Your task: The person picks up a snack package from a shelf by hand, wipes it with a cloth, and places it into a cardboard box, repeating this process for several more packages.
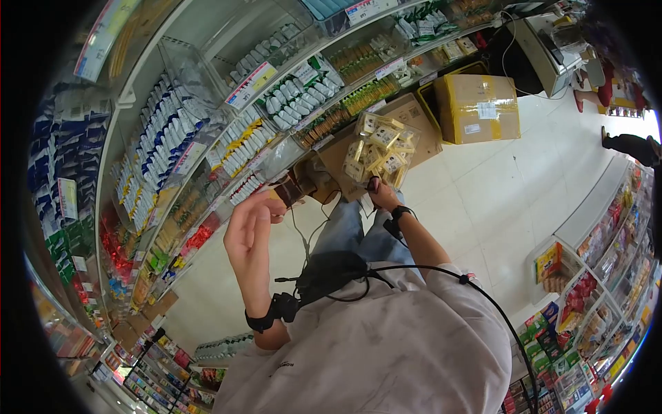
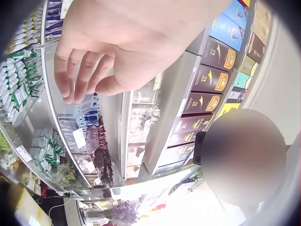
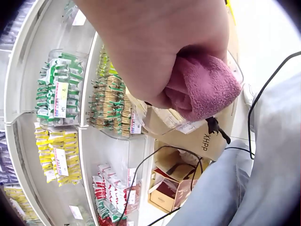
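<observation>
My right hand grips a folded pink towel, which bulges from the curled fingers in the right wrist view. Just beyond that hand, in the head view, is a clear plastic bin full of yellow-and-white wrapped packets, its near edge overlapped by the fingers. Whether the fingers also hold the bin, I cannot tell. My left hand is raised beside the shelves with its fingers loosely bent. Nothing is held in it in the left wrist view. Flat brown cardboard lies beneath the bin.
Shelves of wrapped snacks in clear bins curve along the left and front. A taped carton stands on the floor ahead. An open brown box sits by the legs, with black cables nearby. More snack racks stand right.
</observation>
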`<state>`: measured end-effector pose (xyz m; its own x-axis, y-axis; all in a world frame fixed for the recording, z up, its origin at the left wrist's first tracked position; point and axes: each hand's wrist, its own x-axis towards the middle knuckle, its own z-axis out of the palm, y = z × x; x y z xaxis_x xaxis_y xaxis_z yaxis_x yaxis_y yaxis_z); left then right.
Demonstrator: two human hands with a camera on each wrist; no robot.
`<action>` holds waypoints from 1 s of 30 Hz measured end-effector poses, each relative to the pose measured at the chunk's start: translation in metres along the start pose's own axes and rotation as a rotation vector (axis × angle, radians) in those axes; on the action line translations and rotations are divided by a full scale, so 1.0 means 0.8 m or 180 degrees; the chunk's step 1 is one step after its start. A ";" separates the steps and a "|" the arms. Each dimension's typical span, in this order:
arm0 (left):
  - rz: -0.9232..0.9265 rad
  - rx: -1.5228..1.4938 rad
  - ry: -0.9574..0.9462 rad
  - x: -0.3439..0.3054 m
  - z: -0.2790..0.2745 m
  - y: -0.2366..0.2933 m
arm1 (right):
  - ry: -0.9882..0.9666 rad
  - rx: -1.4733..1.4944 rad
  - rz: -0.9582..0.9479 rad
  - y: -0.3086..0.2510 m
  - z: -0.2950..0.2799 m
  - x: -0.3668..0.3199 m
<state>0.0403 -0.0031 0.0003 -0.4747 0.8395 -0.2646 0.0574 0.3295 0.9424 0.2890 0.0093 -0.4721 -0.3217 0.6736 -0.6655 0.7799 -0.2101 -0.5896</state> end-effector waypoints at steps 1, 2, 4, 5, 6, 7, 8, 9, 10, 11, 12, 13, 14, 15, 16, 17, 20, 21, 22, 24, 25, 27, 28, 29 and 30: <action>0.0017 -0.0030 0.0007 -0.001 -0.001 0.000 | 0.0133 0.0022 -0.0014 0.004 -0.002 0.001; 0.0041 -0.0058 0.0011 -0.002 -0.002 0.002 | 0.0270 0.0048 -0.0031 0.008 -0.003 0.002; 0.0093 -0.0105 -0.0017 -0.004 -0.003 0.004 | 0.0439 0.0411 0.0116 0.000 -0.020 -0.006; 0.0114 -0.0129 -0.0032 -0.005 -0.004 0.006 | 0.0471 0.0747 0.0281 -0.009 -0.038 -0.015; 0.0118 -0.0164 -0.0075 -0.006 -0.006 0.008 | 0.0500 0.1083 0.0448 -0.013 -0.049 -0.023; 0.0120 -0.0197 -0.0120 -0.007 -0.008 0.010 | 0.0892 0.1504 0.0456 -0.002 -0.045 -0.023; 0.0126 -0.0229 -0.0166 -0.007 -0.008 0.012 | 0.1032 0.1542 0.0482 0.006 -0.047 -0.020; 0.0132 -0.0231 -0.0162 -0.008 -0.009 0.013 | 0.1169 0.1584 0.0510 0.025 -0.045 -0.013; 0.0135 -0.0229 -0.0159 -0.009 -0.009 0.013 | 0.1303 0.1629 0.0539 0.030 -0.050 -0.014; 0.0132 -0.0222 -0.0157 -0.009 -0.009 0.013 | 0.1431 0.1913 0.0663 0.037 -0.052 -0.018; 0.0136 -0.0216 -0.0152 -0.010 -0.010 0.013 | 0.1568 0.2318 0.0722 0.038 -0.056 -0.024; 0.0144 -0.0210 -0.0143 -0.011 -0.011 0.012 | 0.1701 0.2722 0.0774 0.038 -0.060 -0.028; 0.0155 -0.0204 -0.0128 -0.011 -0.012 0.010 | 0.1827 0.3128 0.0818 0.038 -0.064 -0.030; 0.0154 -0.0175 -0.0089 -0.012 -0.012 0.008 | 0.1974 0.3274 0.0760 0.041 -0.067 -0.029; 0.0150 -0.0143 -0.0048 -0.013 -0.013 0.005 | 0.1917 0.3518 0.0767 0.043 -0.070 -0.025; 0.0143 -0.0109 -0.0009 -0.014 -0.013 0.002 | 0.1856 0.3762 0.0779 0.047 -0.072 -0.022; 0.0079 -0.0096 0.0033 -0.018 -0.014 -0.005 | 0.1746 0.4839 0.0730 0.054 -0.059 0.004; 0.0057 -0.0047 0.0053 -0.019 -0.015 -0.008 | 0.1701 0.5144 0.0841 0.052 -0.054 0.010; 0.0039 0.0001 0.0069 -0.021 -0.015 -0.011 | 0.1657 0.5451 0.0952 0.066 -0.042 0.022; 0.0028 0.0063 0.0075 -0.022 -0.016 -0.017 | 0.1776 0.5116 0.0912 0.079 -0.024 0.039; 0.0024 0.0080 0.0071 -0.024 -0.017 -0.019 | 0.1969 0.4890 0.1011 0.070 -0.023 0.040; 0.0019 0.0120 0.0068 -0.025 -0.018 -0.022 | 0.2273 0.4459 0.1177 0.049 -0.026 0.041; 0.0013 0.0140 0.0073 -0.026 -0.018 -0.023 | 0.2197 0.4303 0.1247 0.042 -0.028 0.046; -0.0007 0.0160 0.0078 -0.029 -0.019 -0.024 | 0.2117 0.4138 0.1328 0.037 -0.030 0.049; -0.0033 0.0148 0.0074 -0.031 -0.019 -0.026 | 0.2039 0.3969 0.1410 0.032 -0.031 0.047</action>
<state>0.0372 -0.0371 -0.0097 -0.4958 0.8258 -0.2690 0.0927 0.3583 0.9290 0.3099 0.0468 -0.5011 0.3618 0.5149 -0.7771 -0.3155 -0.7168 -0.6218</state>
